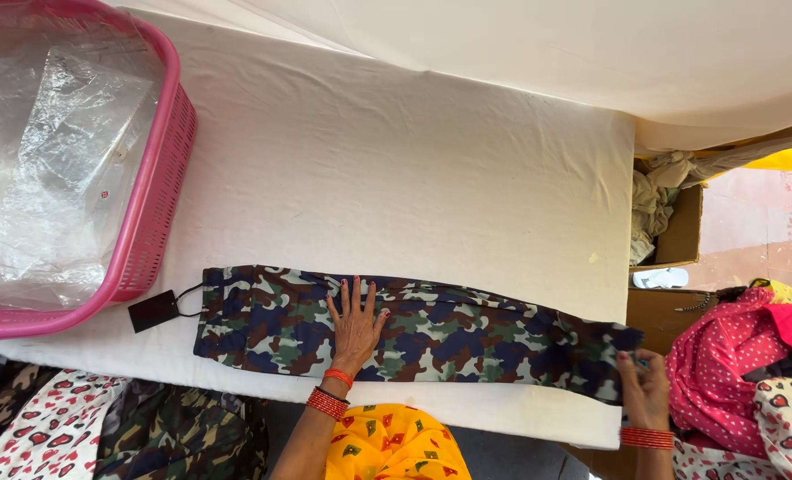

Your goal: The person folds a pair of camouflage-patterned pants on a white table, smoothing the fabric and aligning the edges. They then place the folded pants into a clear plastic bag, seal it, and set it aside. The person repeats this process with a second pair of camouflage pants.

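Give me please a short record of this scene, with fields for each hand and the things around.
left hand: flat, fingers spread, on the camouflage garment
right hand: grips the garment's right end
garment: lies long on the white table; black tag at its left end
basket: pink, holds clear plastic bags
right side: cardboard box, pile of printed clothes

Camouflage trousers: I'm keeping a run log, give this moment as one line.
camouflage trousers flat on white table | left hand pressing middle | right hand at leg end

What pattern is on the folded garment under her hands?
Camouflage, in navy, green, brown and white; the garment shows clearly in the head view.
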